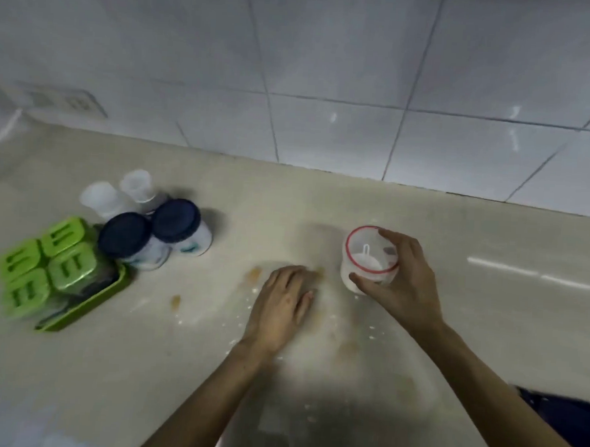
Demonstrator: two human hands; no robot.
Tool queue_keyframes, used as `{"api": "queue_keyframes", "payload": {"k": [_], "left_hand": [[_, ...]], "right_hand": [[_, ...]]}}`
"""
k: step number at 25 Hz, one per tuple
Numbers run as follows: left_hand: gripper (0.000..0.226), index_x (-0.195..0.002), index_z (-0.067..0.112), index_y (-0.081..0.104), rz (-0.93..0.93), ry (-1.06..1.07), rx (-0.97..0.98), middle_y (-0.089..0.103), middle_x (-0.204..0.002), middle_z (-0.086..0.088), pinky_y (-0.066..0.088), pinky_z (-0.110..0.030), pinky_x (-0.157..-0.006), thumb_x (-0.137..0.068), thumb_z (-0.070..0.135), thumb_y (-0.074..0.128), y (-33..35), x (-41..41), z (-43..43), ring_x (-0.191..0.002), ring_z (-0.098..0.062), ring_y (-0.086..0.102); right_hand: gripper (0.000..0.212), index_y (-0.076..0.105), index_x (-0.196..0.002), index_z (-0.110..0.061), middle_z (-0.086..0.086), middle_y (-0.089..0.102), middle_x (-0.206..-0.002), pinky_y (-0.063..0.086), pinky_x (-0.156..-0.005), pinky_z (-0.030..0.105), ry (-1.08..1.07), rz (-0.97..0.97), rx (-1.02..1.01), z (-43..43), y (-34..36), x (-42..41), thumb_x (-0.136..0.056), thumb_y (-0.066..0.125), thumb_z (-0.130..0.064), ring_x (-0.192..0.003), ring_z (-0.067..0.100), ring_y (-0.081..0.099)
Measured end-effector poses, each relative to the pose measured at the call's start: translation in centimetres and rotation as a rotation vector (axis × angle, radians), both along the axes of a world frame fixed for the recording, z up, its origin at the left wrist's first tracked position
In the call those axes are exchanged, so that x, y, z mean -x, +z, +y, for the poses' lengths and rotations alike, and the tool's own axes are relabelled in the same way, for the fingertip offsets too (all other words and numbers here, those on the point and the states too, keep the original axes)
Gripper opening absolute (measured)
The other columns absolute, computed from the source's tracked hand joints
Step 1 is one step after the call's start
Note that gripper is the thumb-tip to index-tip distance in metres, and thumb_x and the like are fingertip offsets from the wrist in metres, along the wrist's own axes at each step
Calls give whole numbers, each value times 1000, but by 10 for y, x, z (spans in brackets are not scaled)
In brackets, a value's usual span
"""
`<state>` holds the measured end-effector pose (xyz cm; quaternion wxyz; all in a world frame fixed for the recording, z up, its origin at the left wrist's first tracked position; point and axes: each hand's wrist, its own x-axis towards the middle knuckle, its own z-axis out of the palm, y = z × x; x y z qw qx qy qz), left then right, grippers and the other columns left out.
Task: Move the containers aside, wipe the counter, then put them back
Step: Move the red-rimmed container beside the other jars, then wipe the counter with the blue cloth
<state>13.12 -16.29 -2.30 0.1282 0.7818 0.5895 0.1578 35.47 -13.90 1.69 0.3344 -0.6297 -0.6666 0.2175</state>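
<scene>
Right hand point(402, 276) grips the red-rimmed tub point(370, 259) from the side and top, fingers wrapped round its rim; tub is upright, white powder and a scoop inside, base looks on the counter point(487, 319) but blur hides contact. Left hand point(282, 304) lies flat, palm down, fingers together, holding nothing, just left of the tub. Brown stains point(255, 273) and white crumbs sit around both hands. Far left: two blue-lid jars point(175, 225) touching, two clear cups point(117, 193) behind them, green tray point(87, 306) with four green-lid boxes point(45, 261).
</scene>
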Motion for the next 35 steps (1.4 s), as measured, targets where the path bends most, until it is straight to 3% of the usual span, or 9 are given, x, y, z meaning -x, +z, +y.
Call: {"api": "queue_keyframes", "payload": {"k": [8, 15, 20, 24, 27, 35], "left_hand": [[39, -119, 15, 60, -10, 289, 47, 60, -123, -5, 33, -25, -102, -94, 38, 42, 2, 181, -95, -114, -21, 51], [31, -109, 9, 64, 47, 387, -16, 59, -121, -10, 39, -38, -102, -93, 31, 48, -15, 251, -143, -113, -29, 53], [32, -109, 8, 65, 42, 396, -22, 60, -120, -13, 42, -45, -101, -93, 30, 48, -24, 267, -164, -115, -28, 53], [32, -109, 10, 65, -21, 380, -23, 61, -120, -9, 40, -38, -101, -94, 31, 47, -20, 256, -169, -114, -23, 51], [30, -106, 12, 65, -83, 340, -22, 63, -114, -7, 39, -30, -92, -92, 32, 47, -15, 240, -165, -105, -20, 51], [33, -109, 16, 65, -46, -158, 4, 63, -114, -3, 36, -30, -93, -94, 33, 42, -3, 103, -140, -107, -18, 52]], "right_hand": [[83, 51, -126, -22, -3, 54, -123, 44, -95, 26, 290, 102, 31, -21, 5, 223, -52, 85, -36, -114, 15, 53], [82, 51, -127, -16, 4, 53, -129, 43, -101, 34, 421, 99, 21, -38, -14, 333, -55, 83, -36, -121, 19, 51], [83, 50, -129, -14, 7, 52, -131, 46, -100, 37, 504, 55, -24, -47, -22, 368, -57, 82, -38, -123, 22, 51], [92, 36, -142, -19, 6, 34, -149, 37, -106, 32, 569, 6, 83, -49, -20, 351, -65, 80, -43, -137, 20, 34], [83, 33, -144, -18, 4, 29, -153, 34, -110, 33, 511, -38, 103, -63, -19, 302, -77, 70, -49, -140, 17, 28], [77, 34, -143, -18, 1, 30, -151, 38, -110, 32, 107, -21, 203, -169, -24, 104, -82, 61, -56, -139, 14, 31]]}}
